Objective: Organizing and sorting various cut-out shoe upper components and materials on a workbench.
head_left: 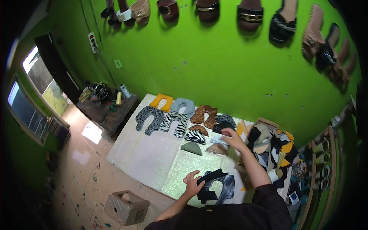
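Black and grey curved cut pieces (214,186) lie stacked on the glittery table (153,161) near its front edge, left hand (193,183) pressing flat on them, fingers spread. Right hand (233,138) reaches out, pinching a pale piece (219,140) beside the heap of scraps (274,147).

Bare sheet (145,153) left of cutouts (180,122)

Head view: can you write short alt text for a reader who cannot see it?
A person's left hand presses black cut shoe-upper pieces on a pale glittery table, while the right hand reaches into rows of patterned cut pieces; sandals hang on a green wall.
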